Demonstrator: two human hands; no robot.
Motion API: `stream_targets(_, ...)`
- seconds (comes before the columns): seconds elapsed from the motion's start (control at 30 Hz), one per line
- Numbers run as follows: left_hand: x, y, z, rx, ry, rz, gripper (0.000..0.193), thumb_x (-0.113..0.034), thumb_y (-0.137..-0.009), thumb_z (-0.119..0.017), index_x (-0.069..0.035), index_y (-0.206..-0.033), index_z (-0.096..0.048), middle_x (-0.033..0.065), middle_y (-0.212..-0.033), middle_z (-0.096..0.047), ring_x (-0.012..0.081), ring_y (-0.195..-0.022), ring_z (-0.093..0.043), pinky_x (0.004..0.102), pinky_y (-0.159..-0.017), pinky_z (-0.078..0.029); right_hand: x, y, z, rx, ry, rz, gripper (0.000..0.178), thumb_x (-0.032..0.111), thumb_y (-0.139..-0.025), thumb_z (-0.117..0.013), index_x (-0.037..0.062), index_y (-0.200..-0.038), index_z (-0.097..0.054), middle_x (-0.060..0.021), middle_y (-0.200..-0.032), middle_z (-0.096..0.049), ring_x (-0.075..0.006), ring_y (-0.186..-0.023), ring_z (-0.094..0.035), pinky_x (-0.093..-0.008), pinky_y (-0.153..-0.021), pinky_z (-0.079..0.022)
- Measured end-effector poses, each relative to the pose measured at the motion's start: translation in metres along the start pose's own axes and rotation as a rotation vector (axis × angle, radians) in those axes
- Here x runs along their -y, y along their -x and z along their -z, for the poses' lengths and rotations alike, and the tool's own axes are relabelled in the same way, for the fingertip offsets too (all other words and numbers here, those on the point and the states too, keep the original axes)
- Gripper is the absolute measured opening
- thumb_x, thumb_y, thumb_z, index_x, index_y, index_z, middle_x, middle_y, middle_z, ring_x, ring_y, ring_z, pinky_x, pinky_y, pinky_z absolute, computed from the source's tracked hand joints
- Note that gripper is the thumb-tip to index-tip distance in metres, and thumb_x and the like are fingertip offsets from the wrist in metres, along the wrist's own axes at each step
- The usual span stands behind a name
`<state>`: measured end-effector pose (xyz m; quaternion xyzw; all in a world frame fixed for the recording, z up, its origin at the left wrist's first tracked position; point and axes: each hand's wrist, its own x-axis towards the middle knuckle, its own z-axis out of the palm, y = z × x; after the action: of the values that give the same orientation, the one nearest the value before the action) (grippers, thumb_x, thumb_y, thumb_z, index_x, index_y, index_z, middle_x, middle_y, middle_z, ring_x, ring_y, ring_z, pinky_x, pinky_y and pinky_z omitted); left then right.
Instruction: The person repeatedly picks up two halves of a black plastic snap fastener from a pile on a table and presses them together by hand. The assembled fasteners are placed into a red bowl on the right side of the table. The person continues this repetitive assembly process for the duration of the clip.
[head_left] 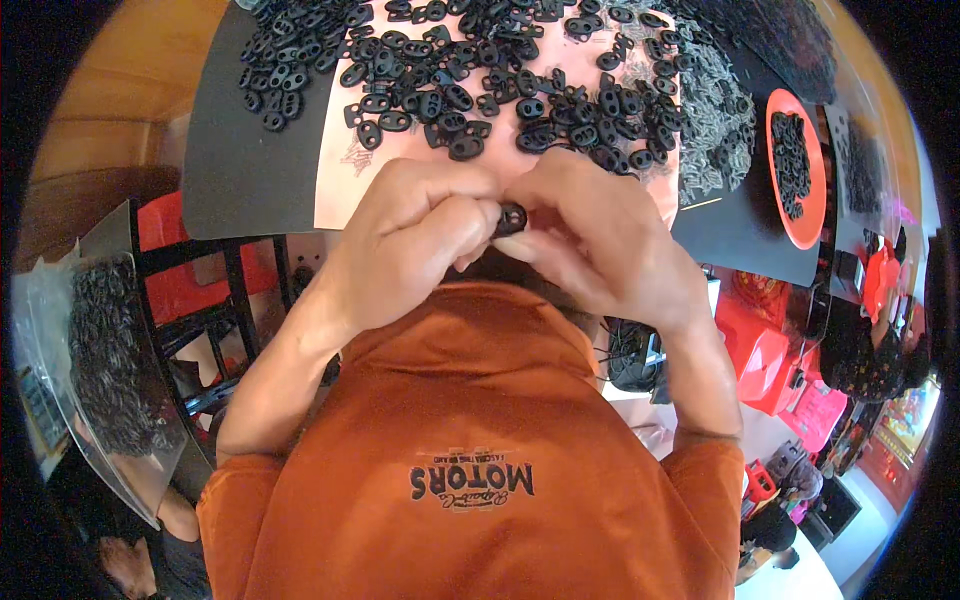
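"One black cord lock (pixel 511 218): how's it held?"
"Left hand (pixel 415 240) and right hand (pixel 605 235), wrists angled inward, fingers curled, pinch it between them by the pink sheet's (pixel 340 190) near edge."

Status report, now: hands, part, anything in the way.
Left hand and right hand pinching one small black piece. Loose black pieces heaped just beyond, on pink sheet. No obstruction seen between hands.

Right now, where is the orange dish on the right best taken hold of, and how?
Probably pinch the orange dish by its near rim, coming from the near side with the right hand, the closer one: the small black parts lie inside, leaving that rim bare.
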<state>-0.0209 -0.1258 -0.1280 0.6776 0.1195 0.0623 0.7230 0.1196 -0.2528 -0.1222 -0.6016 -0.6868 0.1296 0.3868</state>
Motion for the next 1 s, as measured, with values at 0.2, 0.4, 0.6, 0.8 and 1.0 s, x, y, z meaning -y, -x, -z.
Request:
stream_targets(0.2,0.001,0.0,0.002,0.016,-0.086,-0.053,0.025,-0.01,-0.083,-0.046,-0.002,-0.06,-0.046,-0.0018,-0.051,-0.039,0.0059,-0.047,-0.034,0.0244,-0.043,-0.027,-0.005,0.003,0.006,0.043,-0.306,-0.185,0.022,0.02,-0.09,-0.051,-0.0016,-0.086,-0.054,-0.0057,-0.068,-0.05,-0.0126,-0.058,-0.048,-0.0247,-0.052,-0.039)
stream_targets(0.4,-0.003,0.003,-0.002,-0.025,0.006,0.005,0.019,-0.013,-0.086,-0.048,-0.002,-0.07,-0.05,-0.0049,-0.056,-0.04,0.0035,-0.051,-0.034,0.022,-0.045,-0.027,0.006,0.0,0.011,0.055,-0.44,-0.375,0.02,0.019,-0.088,-0.054,-0.0004,-0.081,-0.053,-0.0103,-0.061,-0.05,-0.0213,-0.054,-0.049,-0.032,-0.05,-0.038)
stream_targets(0.6,-0.006,0.006,-0.006,-0.085,0.057,-0.04,0.015,-0.013,-0.086,-0.053,-0.002,-0.076,-0.051,-0.0037,-0.065,-0.044,0.0019,-0.056,-0.037,0.0189,-0.048,-0.029,0.01,0.003,0.013,-0.003,-0.626,-0.542,0.021,0.019,-0.088,-0.055,-0.0004,-0.082,-0.057,-0.0007,-0.061,-0.049,-0.0069,-0.056,-0.045,-0.0248,-0.048,-0.036)
stream_targets(0.8,-0.008,0.008,-0.008,-0.098,0.07,-0.023,0.01,-0.009,-0.086,-0.052,-0.002,-0.079,-0.051,-0.0037,-0.067,-0.046,0.0015,-0.058,-0.038,0.018,-0.049,-0.031,0.01,0.004,0.012,-0.023,-0.759,-0.569,0.022,0.021,-0.089,-0.054,0.0014,-0.079,-0.058,0.0011,-0.059,-0.052,-0.0022,-0.048,-0.04,-0.0188,-0.042,-0.029)
stream_targets(1.0,-0.01,0.006,-0.011,-0.121,0.114,0.002,0.006,-0.005,-0.085,-0.051,-0.002,-0.08,-0.05,-0.0035,-0.07,-0.047,0.0012,-0.061,-0.04,0.0178,-0.052,-0.032,0.009,0.004,0.015,-0.002,-0.804,-0.607,0.024,0.022,-0.089,-0.055,0.0015,-0.075,-0.059,0.0027,-0.059,-0.051,-0.0032,-0.054,-0.044,-0.0203,-0.046,-0.033)
